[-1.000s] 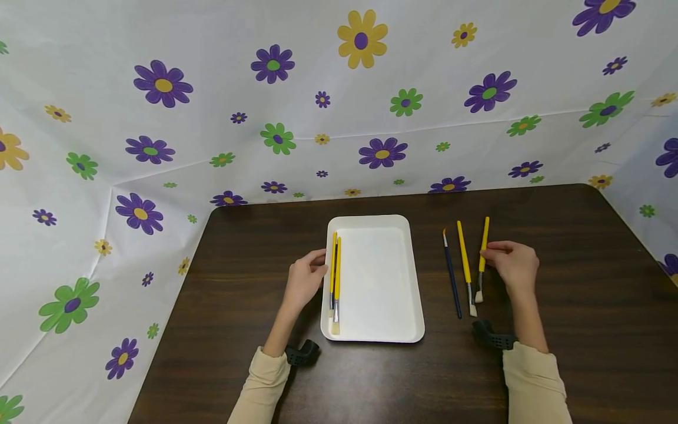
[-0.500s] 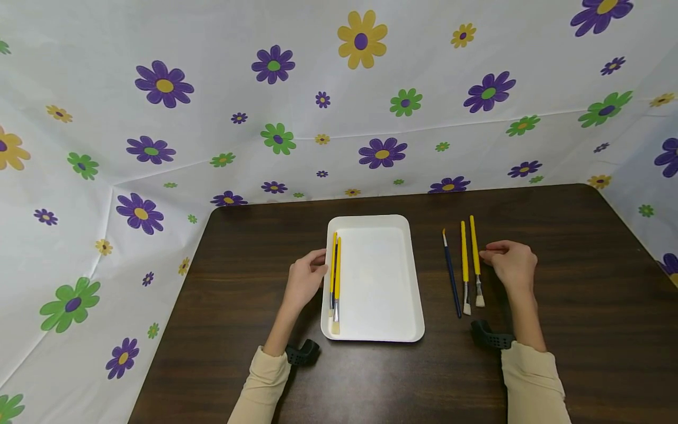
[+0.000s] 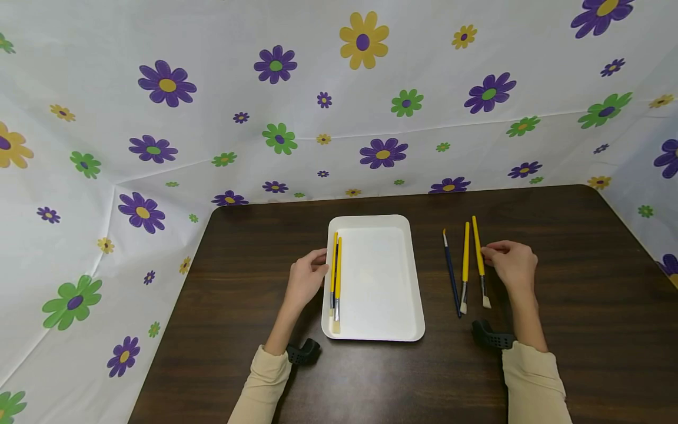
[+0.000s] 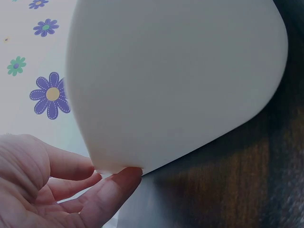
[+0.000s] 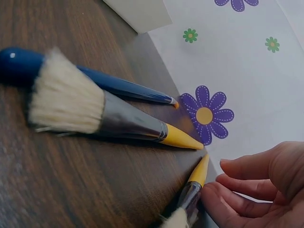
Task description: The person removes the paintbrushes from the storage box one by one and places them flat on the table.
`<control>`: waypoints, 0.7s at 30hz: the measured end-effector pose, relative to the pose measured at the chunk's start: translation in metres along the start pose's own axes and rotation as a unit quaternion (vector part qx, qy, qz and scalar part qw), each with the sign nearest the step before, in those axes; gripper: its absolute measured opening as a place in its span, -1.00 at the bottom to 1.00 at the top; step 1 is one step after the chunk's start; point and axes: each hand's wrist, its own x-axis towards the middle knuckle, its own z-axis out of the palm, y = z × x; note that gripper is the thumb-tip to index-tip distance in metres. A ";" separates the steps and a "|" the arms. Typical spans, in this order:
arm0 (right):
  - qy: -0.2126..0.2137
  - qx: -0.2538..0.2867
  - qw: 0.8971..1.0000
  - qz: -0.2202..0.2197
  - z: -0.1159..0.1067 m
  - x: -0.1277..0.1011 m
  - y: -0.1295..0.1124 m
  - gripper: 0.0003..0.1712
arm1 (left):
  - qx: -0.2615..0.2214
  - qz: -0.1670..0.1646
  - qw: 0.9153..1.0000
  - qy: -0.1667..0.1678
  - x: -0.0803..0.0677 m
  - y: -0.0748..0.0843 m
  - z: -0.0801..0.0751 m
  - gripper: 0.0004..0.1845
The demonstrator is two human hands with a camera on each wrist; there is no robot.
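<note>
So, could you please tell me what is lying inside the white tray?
Inside the white tray, two yellow-handled brushes lie side by side along its left wall, bristles toward the person. What is under them is hidden.
</note>
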 end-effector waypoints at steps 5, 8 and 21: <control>0.006 0.023 1.000 0.003 -0.001 0.000 -0.002 -0.60 | 0.000 0.001 1.000 0.000 -0.001 0.000 0.000 -0.60; 0.009 0.040 0.999 0.004 -0.001 0.000 -0.004 -0.60 | -0.001 0.001 1.000 -0.001 0.000 0.001 0.000 -0.60; 0.027 0.039 0.999 -0.016 -0.006 -0.005 -0.015 -0.58 | 0.004 0.000 1.000 -0.003 0.000 0.000 -0.001 -0.58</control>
